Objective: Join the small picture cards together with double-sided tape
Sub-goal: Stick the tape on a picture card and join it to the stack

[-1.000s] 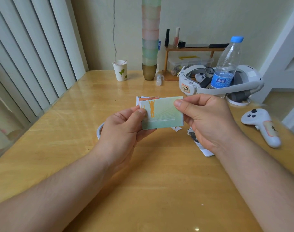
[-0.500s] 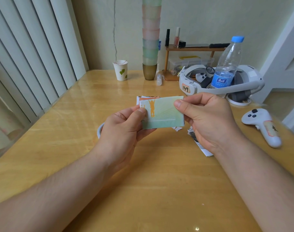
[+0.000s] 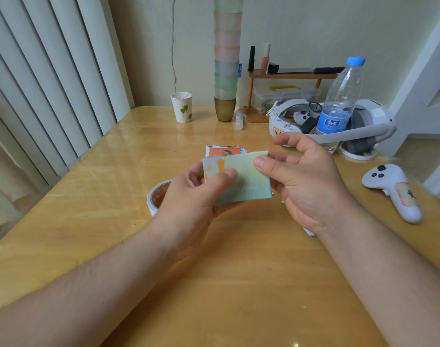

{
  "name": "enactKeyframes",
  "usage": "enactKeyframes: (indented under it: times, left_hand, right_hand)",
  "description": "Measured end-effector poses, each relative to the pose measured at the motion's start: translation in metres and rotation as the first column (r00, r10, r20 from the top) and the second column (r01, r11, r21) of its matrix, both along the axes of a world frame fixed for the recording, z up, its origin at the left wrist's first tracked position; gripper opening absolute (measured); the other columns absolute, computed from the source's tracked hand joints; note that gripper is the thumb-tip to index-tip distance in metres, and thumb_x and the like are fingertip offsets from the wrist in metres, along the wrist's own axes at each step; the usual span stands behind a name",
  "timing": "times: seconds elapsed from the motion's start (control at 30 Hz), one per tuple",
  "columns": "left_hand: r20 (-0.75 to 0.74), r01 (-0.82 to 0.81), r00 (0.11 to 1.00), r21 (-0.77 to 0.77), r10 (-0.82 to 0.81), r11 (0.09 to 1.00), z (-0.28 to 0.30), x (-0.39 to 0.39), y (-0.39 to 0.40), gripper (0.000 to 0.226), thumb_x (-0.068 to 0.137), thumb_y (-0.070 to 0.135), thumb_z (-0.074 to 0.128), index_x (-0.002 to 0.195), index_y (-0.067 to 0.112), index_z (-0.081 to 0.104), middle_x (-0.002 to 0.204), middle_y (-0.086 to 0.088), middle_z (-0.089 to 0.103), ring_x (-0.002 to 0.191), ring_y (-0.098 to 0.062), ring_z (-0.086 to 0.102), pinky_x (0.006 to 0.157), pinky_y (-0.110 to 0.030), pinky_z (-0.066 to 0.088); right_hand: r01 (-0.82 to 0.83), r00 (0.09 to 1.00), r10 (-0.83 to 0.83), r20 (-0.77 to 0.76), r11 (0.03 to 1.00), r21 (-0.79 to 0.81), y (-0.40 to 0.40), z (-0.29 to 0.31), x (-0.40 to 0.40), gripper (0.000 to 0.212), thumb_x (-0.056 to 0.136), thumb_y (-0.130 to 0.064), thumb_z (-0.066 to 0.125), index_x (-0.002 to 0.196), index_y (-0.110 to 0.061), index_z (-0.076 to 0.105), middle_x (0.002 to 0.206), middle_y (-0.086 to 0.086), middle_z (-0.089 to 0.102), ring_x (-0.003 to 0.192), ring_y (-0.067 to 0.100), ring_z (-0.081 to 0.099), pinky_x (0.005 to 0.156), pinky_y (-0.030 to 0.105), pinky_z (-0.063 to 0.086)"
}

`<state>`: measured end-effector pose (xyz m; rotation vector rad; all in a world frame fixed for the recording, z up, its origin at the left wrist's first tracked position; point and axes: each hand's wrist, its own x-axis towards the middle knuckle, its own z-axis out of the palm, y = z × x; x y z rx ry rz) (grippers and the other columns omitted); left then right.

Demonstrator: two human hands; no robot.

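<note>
— What are the hands doing?
— The left hand (image 3: 199,196) pinches the left end of a pale green picture card (image 3: 241,179), thumb on its face over an orange figure, fingers curled behind. The right hand (image 3: 306,179) pinches the card's right side with the thumb in front; its index finger is lifted and loosely bent above the card's top corner

— Where is the card?
— Held up above the wooden table (image 3: 93,211), between the two hands, a little blurred

— And around them?
— Just behind the card lies a small stack of cards (image 3: 224,150), an orange one on top. A roll of tape (image 3: 157,194) sits on the table left of the left hand, partly hidden by it. A white card edge (image 3: 309,231) pokes out under the right wrist. Further right lies a white controller (image 3: 394,191); behind the right hand stand a water bottle (image 3: 339,106) and a white headset (image 3: 364,121). A paper cup (image 3: 182,106) stands near the far wall
</note>
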<state>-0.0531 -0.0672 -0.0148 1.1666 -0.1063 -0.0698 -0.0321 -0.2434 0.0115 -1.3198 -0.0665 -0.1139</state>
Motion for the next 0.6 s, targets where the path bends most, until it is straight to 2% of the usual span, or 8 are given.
enactKeyframes:
  times: [0.1, 0.2, 0.27, 0.33, 0.4, 0.47, 0.53, 0.6]
  left_hand:
    - [0.003, -0.025, 1.000, 0.002, 0.025, 1.000, -0.005, 0.002, 0.000, 0.055, 0.080, 0.016, 0.077, 0.133, 0.016, 0.061, 0.119, -0.012, 0.078, 0.111, -0.030, 0.075, 0.093, -0.044, 0.062]
    - [0.043, -0.041, 0.998, 0.022, 0.040, 0.999, -0.004, 0.004, 0.004, 0.043, 0.079, 0.014, 0.077, 0.121, 0.012, 0.070, 0.111, -0.015, 0.079, 0.104, -0.028, 0.077, 0.087, -0.039, 0.062]
    - [0.057, -0.040, 0.998, 0.032, 0.038, 0.999, -0.005, 0.005, 0.007, 0.042, 0.081, 0.013, 0.077, 0.122, 0.007, 0.072, 0.113, -0.016, 0.079, 0.105, -0.028, 0.077, 0.088, -0.037, 0.061]
    - [0.064, -0.039, 0.997, 0.031, 0.037, 0.999, -0.004, 0.006, 0.009, 0.041, 0.081, 0.013, 0.076, 0.121, 0.005, 0.072, 0.113, -0.017, 0.079, 0.103, -0.027, 0.077, 0.087, -0.035, 0.061]
    - [0.065, -0.043, 0.997, 0.034, 0.041, 0.998, -0.004, 0.006, 0.009, 0.039, 0.081, 0.014, 0.076, 0.119, 0.005, 0.074, 0.112, -0.016, 0.079, 0.102, -0.026, 0.077, 0.085, -0.033, 0.061]
    - [0.066, -0.044, 0.997, 0.041, 0.041, 0.998, -0.005, 0.005, 0.008, 0.039, 0.082, 0.014, 0.076, 0.120, 0.005, 0.073, 0.112, -0.016, 0.079, 0.102, -0.028, 0.077, 0.086, -0.035, 0.061]
    - [0.080, -0.034, 0.996, 0.048, 0.030, 0.998, -0.005, 0.004, 0.007, 0.040, 0.084, 0.016, 0.076, 0.122, 0.003, 0.072, 0.115, -0.018, 0.078, 0.106, -0.036, 0.076, 0.090, -0.042, 0.061]
    - [0.084, -0.020, 0.996, 0.043, 0.016, 0.999, -0.005, 0.002, 0.006, 0.040, 0.086, 0.015, 0.074, 0.123, 0.002, 0.070, 0.117, -0.020, 0.077, 0.107, -0.042, 0.074, 0.092, -0.046, 0.062]
  right_hand:
    - [-0.033, 0.999, 0.033, 0.013, 0.999, 0.002, 0.002, 0.000, -0.002, 0.043, 0.081, 0.006, 0.080, 0.110, -0.019, 0.060, 0.091, 0.018, 0.075, 0.076, 0.025, 0.074, 0.061, 0.032, 0.055]
    - [-0.025, 0.999, 0.026, 0.034, 0.999, -0.020, 0.000, 0.000, -0.001, 0.043, 0.081, 0.005, 0.080, 0.110, -0.018, 0.059, 0.090, 0.018, 0.075, 0.080, 0.027, 0.075, 0.069, 0.037, 0.058]
    - [-0.030, 0.999, 0.031, 0.044, 0.999, -0.025, -0.001, -0.001, 0.000, 0.043, 0.080, 0.001, 0.081, 0.113, -0.017, 0.060, 0.092, 0.019, 0.075, 0.083, 0.028, 0.075, 0.077, 0.042, 0.058]
    - [-0.114, 0.993, 0.114, 0.034, 0.993, 0.000, -0.001, -0.001, 0.001, 0.047, 0.076, -0.015, 0.082, 0.118, -0.016, 0.061, 0.096, 0.016, 0.076, 0.089, 0.027, 0.074, 0.081, 0.043, 0.058]
    - [-0.221, 0.975, 0.221, -0.011, 0.975, 0.024, 0.000, -0.003, -0.001, 0.060, 0.069, -0.036, 0.080, 0.123, -0.015, 0.061, 0.107, 0.013, 0.078, 0.099, 0.026, 0.074, 0.087, 0.043, 0.057]
    - [-0.263, 0.965, 0.261, -0.035, 0.958, -0.116, 0.003, -0.009, -0.002, 0.060, 0.068, -0.048, 0.081, 0.119, -0.019, 0.068, 0.112, 0.008, 0.078, 0.104, 0.025, 0.073, 0.091, 0.044, 0.055]
    - [-0.244, 0.969, 0.246, -0.030, 0.931, -0.273, 0.009, -0.016, -0.005, 0.049, 0.070, -0.047, 0.082, 0.110, -0.020, 0.076, 0.106, 0.005, 0.080, 0.102, 0.024, 0.075, 0.086, 0.041, 0.058]
    - [-0.196, 0.980, 0.200, -0.017, 0.934, -0.298, 0.012, -0.022, -0.003, 0.037, 0.074, -0.040, 0.082, 0.103, -0.019, 0.079, 0.098, 0.003, 0.081, 0.092, 0.019, 0.075, 0.075, 0.034, 0.056]
